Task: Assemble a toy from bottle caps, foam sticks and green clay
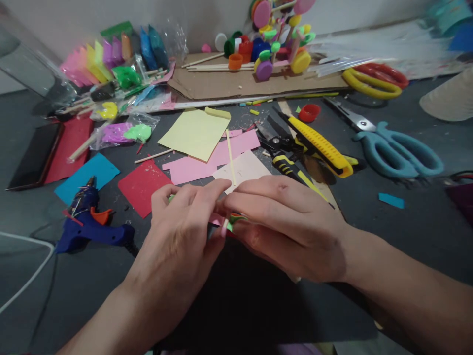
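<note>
My left hand (pixel 181 231) and my right hand (pixel 291 222) meet at the middle of the view, both with bent fingers closed on a small craft piece (pixel 231 223). Pink, green and a little red show on the piece between the fingertips; the rest of it is hidden by my hands. Just beyond the fingers lie a pale pink sheet (pixel 246 167) with a thin stick (pixel 230 155) on it, pink paper strips (pixel 192 168) and a yellow sheet (pixel 194 133). A red square (pixel 142 185) is left of them.
A blue glue gun (pixel 92 224) and blue paper (pixel 99 170) lie left. Pliers (pixel 283 148), a yellow cutter (pixel 321 143) and teal-handled scissors (pixel 399 150) lie right. Behind are cardboard (pixel 221 85), coloured clay packets (pixel 96 61), a colourful model (pixel 275 49) and yellow-and-red-handled scissors (pixel 373 88).
</note>
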Action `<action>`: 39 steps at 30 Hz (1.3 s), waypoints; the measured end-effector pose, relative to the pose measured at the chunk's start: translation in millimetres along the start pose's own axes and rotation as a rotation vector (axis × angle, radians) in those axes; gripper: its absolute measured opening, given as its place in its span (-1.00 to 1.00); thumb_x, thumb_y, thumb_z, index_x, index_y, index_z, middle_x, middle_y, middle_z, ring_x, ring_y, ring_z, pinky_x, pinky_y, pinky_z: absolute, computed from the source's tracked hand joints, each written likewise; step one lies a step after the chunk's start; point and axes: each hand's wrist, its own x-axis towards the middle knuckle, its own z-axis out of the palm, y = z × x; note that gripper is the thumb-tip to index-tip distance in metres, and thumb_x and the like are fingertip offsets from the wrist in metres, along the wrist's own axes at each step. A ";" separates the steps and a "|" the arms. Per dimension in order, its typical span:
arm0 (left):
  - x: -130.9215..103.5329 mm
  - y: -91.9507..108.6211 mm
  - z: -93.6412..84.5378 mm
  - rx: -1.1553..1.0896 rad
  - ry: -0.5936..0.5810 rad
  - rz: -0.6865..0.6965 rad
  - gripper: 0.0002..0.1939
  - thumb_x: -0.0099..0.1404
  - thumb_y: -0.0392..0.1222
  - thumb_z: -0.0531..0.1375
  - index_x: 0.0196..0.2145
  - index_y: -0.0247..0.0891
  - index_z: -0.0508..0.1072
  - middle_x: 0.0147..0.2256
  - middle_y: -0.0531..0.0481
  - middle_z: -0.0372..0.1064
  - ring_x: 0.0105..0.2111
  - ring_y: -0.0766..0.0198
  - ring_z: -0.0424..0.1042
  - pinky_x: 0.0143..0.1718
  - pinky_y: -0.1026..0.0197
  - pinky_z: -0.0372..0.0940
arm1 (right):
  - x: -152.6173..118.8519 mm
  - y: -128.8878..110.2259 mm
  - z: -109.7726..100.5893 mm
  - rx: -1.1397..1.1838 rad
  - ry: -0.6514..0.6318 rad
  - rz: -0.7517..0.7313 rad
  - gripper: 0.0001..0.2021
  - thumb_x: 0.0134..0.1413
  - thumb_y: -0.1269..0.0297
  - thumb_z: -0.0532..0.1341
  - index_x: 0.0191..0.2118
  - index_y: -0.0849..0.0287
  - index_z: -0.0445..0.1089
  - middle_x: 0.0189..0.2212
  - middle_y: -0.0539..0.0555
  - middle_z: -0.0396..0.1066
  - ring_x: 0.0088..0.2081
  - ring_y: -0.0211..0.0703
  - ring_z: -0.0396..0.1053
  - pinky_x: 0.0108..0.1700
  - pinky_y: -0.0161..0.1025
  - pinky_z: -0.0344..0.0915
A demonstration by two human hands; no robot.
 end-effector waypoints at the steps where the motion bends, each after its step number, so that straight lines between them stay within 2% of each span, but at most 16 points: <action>1: -0.6 -0.2 -0.2 -0.003 -0.005 -0.008 -0.47 0.27 -0.48 0.16 0.17 -0.20 0.30 -0.09 -0.08 0.58 -0.16 0.04 0.47 0.01 -0.13 0.27 | 0.8 -0.2 -1.2 0.002 -0.002 0.005 -0.82 0.33 0.47 0.16 -0.01 0.24 0.40 -0.04 0.19 0.57 -0.01 -0.16 0.51 0.06 -0.23 0.47; 4: -1.8 -0.9 0.0 -0.017 -0.012 -0.022 -0.44 0.26 -0.48 0.16 0.18 -0.17 0.28 -0.07 -0.07 0.57 -0.13 0.04 0.47 0.02 -0.12 0.28 | 2.2 -0.2 -3.0 0.008 0.017 0.008 -0.83 0.28 0.48 0.21 -0.06 0.15 0.42 -0.05 0.15 0.58 -0.03 -0.14 0.53 0.03 -0.21 0.49; 10: -2.2 -0.6 0.6 -0.037 -0.030 -0.039 -0.44 0.28 -0.48 0.16 0.19 -0.14 0.28 -0.08 -0.05 0.57 -0.14 0.06 0.48 0.05 -0.12 0.26 | 1.8 -0.8 -2.0 0.056 0.007 0.012 -0.88 0.28 0.50 0.21 -0.15 0.15 0.42 -0.08 0.13 0.59 -0.03 -0.15 0.53 0.06 -0.21 0.49; 15: -1.6 0.1 0.8 -0.042 -0.030 -0.055 -0.45 0.28 -0.45 0.17 0.19 -0.12 0.30 -0.07 -0.03 0.57 -0.13 0.06 0.48 0.06 -0.12 0.26 | -0.6 -1.3 0.4 0.077 0.023 0.047 -0.80 0.31 0.49 0.18 0.00 0.20 0.40 -0.05 0.15 0.56 0.01 -0.19 0.50 0.09 -0.25 0.47; 18: -1.3 0.2 0.3 -0.047 -0.024 -0.060 -0.46 0.27 -0.47 0.15 0.17 -0.11 0.32 -0.07 -0.03 0.57 -0.14 0.05 0.48 0.05 -0.12 0.26 | -0.7 -1.0 0.9 0.092 0.006 0.053 -0.78 0.31 0.49 0.18 0.02 0.22 0.40 -0.03 0.18 0.55 0.03 -0.17 0.50 0.10 -0.23 0.47; 21: -1.3 -0.3 -0.4 -0.047 -0.030 -0.058 -0.45 0.27 -0.48 0.16 0.17 -0.11 0.31 -0.07 -0.03 0.58 -0.13 0.05 0.47 0.05 -0.11 0.25 | 0.4 0.4 -0.8 0.096 -0.004 0.053 -0.81 0.28 0.49 0.20 -0.04 0.17 0.42 -0.05 0.15 0.56 0.00 -0.17 0.51 0.08 -0.21 0.47; 24: -1.3 -0.7 -0.4 -0.048 -0.022 -0.038 -0.43 0.26 -0.48 0.17 0.18 -0.12 0.30 -0.08 -0.03 0.58 -0.14 0.05 0.47 0.04 -0.09 0.24 | 0.3 2.8 -3.8 0.062 -0.012 -0.020 -0.88 0.25 0.46 0.25 -0.16 0.11 0.43 -0.06 0.11 0.56 0.03 -0.14 0.48 0.09 -0.19 0.46; 27: -1.0 -0.1 -0.2 -0.045 -0.034 -0.041 -0.47 0.28 -0.46 0.18 0.16 -0.12 0.29 -0.12 0.00 0.58 -0.15 0.06 0.47 0.03 -0.07 0.20 | -1.9 5.6 -5.9 0.042 -0.014 -0.050 -0.96 0.23 0.40 0.28 -0.21 0.15 0.43 -0.07 0.16 0.55 -0.01 -0.09 0.45 0.04 -0.11 0.45; 31: 0.1 1.4 -1.0 -0.053 -0.044 -0.041 -0.48 0.30 -0.48 0.16 0.16 -0.14 0.26 -0.15 0.04 0.58 -0.16 0.11 0.49 0.04 -0.06 0.14 | -4.4 6.1 -4.7 0.149 0.035 0.098 -0.96 0.22 0.40 0.26 -0.22 0.20 0.45 -0.16 0.17 0.51 -0.13 -0.10 0.44 -0.07 -0.07 0.42; 35: 0.5 3.1 -1.0 -0.043 -0.047 -0.022 -0.50 0.27 -0.51 0.15 0.11 -0.14 0.26 -0.15 0.05 0.61 -0.16 0.11 0.53 0.00 -0.06 0.11 | -1.8 -0.8 -4.2 0.170 -0.031 0.279 -0.93 0.24 0.37 0.26 -0.27 0.17 0.49 -0.10 0.20 0.49 0.01 -0.03 0.42 0.01 -0.05 0.37; 39: -2.3 4.7 2.5 -0.007 -0.006 -0.003 -0.46 0.29 -0.49 0.17 0.18 -0.20 0.21 -0.10 -0.02 0.62 -0.17 0.10 0.56 0.01 -0.08 0.12 | 3.0 -10.9 -7.8 0.165 -0.119 0.384 -0.88 0.23 0.43 0.22 -0.31 0.17 0.49 -0.10 0.24 0.50 0.08 0.05 0.38 0.04 0.00 0.38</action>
